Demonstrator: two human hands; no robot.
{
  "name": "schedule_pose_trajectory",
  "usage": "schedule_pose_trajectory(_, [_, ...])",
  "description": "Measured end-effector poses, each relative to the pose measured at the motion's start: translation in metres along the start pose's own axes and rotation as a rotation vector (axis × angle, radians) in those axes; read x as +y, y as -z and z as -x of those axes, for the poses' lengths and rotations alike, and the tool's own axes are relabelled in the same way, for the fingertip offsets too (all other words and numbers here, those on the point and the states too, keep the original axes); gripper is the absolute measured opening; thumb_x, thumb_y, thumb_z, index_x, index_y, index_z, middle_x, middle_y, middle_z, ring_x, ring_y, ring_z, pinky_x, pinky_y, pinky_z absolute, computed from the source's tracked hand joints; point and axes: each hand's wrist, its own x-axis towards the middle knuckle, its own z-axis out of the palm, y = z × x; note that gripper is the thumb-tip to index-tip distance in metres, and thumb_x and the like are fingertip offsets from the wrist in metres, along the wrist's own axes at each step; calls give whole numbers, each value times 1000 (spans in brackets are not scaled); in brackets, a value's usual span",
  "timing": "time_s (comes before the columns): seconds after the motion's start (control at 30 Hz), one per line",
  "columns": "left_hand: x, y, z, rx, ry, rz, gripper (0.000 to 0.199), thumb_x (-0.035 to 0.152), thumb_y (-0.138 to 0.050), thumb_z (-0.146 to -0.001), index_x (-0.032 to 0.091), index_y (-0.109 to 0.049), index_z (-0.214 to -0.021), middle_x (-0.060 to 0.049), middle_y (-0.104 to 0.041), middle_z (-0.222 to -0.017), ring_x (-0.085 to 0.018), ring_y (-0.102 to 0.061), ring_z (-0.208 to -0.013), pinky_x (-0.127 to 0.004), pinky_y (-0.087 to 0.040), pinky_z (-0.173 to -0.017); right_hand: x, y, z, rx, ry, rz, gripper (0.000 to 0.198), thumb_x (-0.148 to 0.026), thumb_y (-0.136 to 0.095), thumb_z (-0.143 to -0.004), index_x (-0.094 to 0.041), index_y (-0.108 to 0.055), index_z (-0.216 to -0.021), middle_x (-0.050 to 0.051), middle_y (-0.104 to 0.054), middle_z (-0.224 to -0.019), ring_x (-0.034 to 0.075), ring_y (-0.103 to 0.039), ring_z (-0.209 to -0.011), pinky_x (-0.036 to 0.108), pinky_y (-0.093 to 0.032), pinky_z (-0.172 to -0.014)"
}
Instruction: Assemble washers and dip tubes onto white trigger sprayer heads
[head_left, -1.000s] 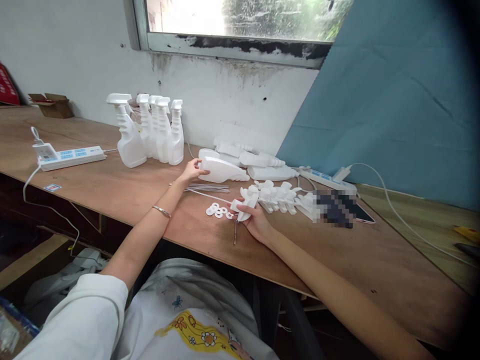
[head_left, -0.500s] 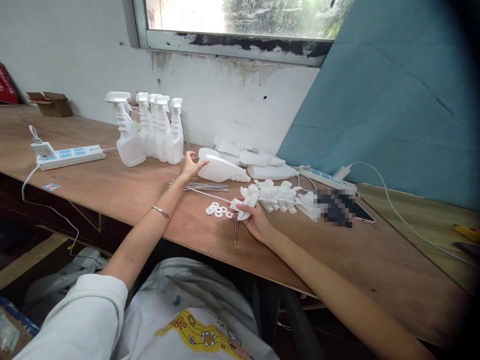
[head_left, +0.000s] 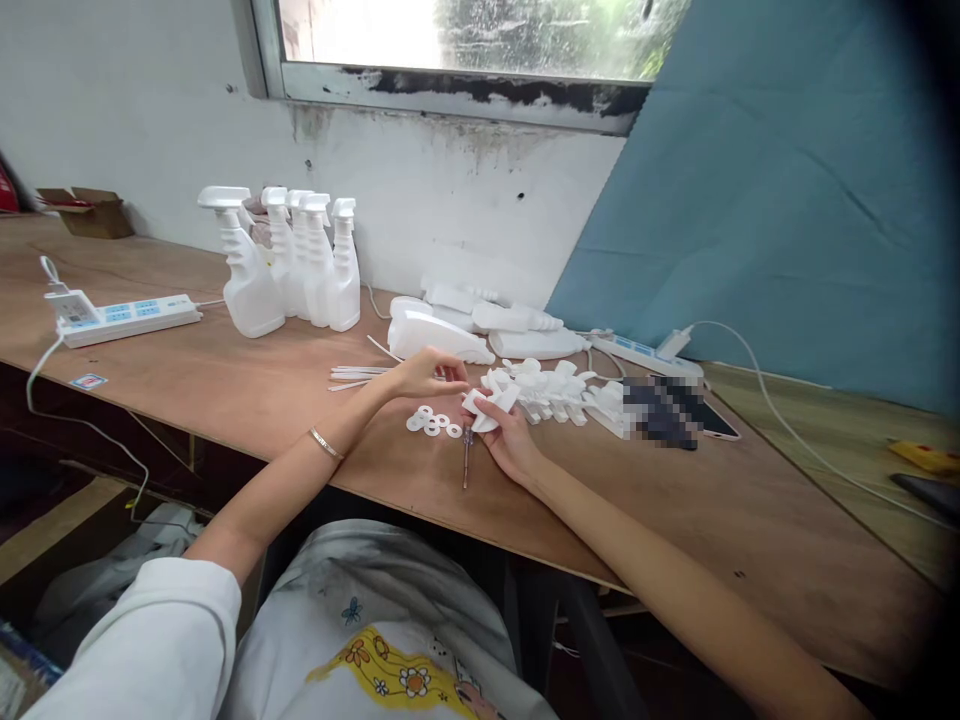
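My right hand (head_left: 514,440) is closed round a white trigger spray head (head_left: 491,408). Close against it on the left, my left hand (head_left: 431,374) has its fingers curled together at the inner end of a thin white dip tube (head_left: 383,349). The tube's free end shows beyond that hand; where it meets the spray head is hidden. Under my right hand a thin screwdriver (head_left: 466,462) points toward the table edge; whether it is held or lying down I cannot tell. Several white washers (head_left: 431,421) lie just below my left hand.
More thin tubes (head_left: 349,376) lie left of my hands. Several spray heads (head_left: 547,385) are heaped to the right, with white bottles (head_left: 442,330) lying behind. Assembled spray bottles (head_left: 255,285) stand at the back left. Power strips (head_left: 131,318) and a phone (head_left: 721,422) are on the table.
My left hand has come right and down from beside the lying bottles to the spray head, its fingers going from spread to curled. The tube's free end has swung upward.
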Motion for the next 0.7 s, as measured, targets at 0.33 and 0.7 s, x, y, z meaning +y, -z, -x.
schedule_pose_trajectory(0.33, [-3, -8, 1, -96, 46, 140, 22, 28, -64, -70, 11, -61, -83, -4, -64, -79, -10, -56, -67, -22, -44, -63, 0, 0, 1, 4, -32, -3, 29, -20, -76, -57, -16, -59, -81, -1, -67, -67, 11, -62, -56, 20, -54, -53])
schedule_pose_trajectory(0.7, [-4, -12, 0, -102, 156, 146, 23, 30, -65, -68, 11, -62, -81, -2, -63, -75, -9, -53, -63, -21, -41, -57, 1, 3, -1, -7, -50, -2, 29, -21, -75, -59, -15, -60, -83, 0, -66, -72, 11, -62, -58, 21, -54, -52])
